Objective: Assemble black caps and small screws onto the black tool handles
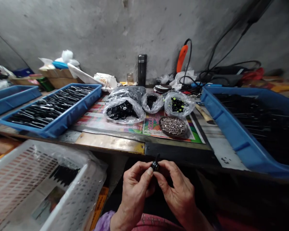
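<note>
Left hand (pixel 134 186) and right hand (pixel 179 191), fingertips pinched narrow, hold a small black part (pixel 155 166) on the near side of the dish (pixel 174 136) of metal pins (pixel 172 125), where its glossy surface and slight contact could let it slip and drop.

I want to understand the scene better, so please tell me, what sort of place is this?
Probably a small assembly workshop: blue trays of black parts stand on the bench, a dish holds small metal pieces, and both hands hold a small dark part.
</note>
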`<move>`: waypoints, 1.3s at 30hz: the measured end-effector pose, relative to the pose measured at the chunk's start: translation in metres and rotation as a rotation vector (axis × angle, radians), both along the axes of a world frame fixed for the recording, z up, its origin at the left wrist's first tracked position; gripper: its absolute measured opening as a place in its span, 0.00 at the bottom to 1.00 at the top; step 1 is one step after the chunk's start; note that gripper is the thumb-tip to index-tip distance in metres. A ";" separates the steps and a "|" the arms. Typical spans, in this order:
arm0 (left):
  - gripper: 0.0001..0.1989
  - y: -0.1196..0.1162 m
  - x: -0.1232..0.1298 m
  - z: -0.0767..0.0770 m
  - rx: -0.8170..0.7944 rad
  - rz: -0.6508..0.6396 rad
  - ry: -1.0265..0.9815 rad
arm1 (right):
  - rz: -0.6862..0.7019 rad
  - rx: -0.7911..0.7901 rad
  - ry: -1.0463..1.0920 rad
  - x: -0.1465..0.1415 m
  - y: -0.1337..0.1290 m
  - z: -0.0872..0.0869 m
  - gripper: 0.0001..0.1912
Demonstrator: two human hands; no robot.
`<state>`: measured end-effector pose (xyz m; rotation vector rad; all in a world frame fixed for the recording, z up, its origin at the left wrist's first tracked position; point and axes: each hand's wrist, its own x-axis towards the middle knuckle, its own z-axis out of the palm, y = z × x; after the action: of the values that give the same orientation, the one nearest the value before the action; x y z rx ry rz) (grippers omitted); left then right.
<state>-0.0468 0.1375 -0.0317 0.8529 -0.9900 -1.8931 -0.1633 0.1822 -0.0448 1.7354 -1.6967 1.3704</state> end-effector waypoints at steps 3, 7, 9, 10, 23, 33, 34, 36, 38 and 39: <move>0.15 -0.001 0.000 0.000 -0.005 -0.009 0.003 | 0.031 0.029 -0.019 -0.002 0.001 0.001 0.08; 0.14 -0.001 0.000 -0.001 -0.020 -0.019 0.022 | 0.042 0.059 -0.023 -0.005 -0.001 0.006 0.11; 0.14 -0.001 0.000 -0.002 -0.024 -0.020 0.020 | 0.041 0.058 -0.004 -0.007 -0.002 0.008 0.13; 0.14 -0.001 0.001 -0.002 -0.026 -0.020 0.019 | 0.047 0.054 0.009 -0.008 -0.003 0.009 0.14; 0.16 0.001 0.000 -0.001 -0.013 -0.033 0.010 | 0.009 0.016 -0.003 -0.004 -0.004 0.004 0.11; 0.15 -0.002 0.002 -0.002 -0.007 -0.022 0.017 | 0.034 0.056 0.037 -0.005 -0.003 0.006 0.11; 0.15 -0.002 0.002 -0.002 -0.010 -0.022 0.020 | 0.049 0.053 0.040 -0.006 -0.004 0.008 0.11; 0.15 -0.002 0.002 -0.003 -0.016 -0.023 0.029 | 0.084 0.056 0.040 -0.009 -0.005 0.009 0.11; 0.15 -0.002 0.002 -0.003 -0.021 -0.026 0.031 | 0.095 0.067 0.011 -0.011 -0.005 0.010 0.11; 0.15 -0.002 0.001 -0.003 -0.023 -0.027 0.030 | 0.095 0.082 -0.021 -0.012 -0.004 0.009 0.11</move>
<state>-0.0453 0.1355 -0.0343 0.7992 -1.0081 -1.9081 -0.1750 0.1778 -0.0355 1.8745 -1.7244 1.3815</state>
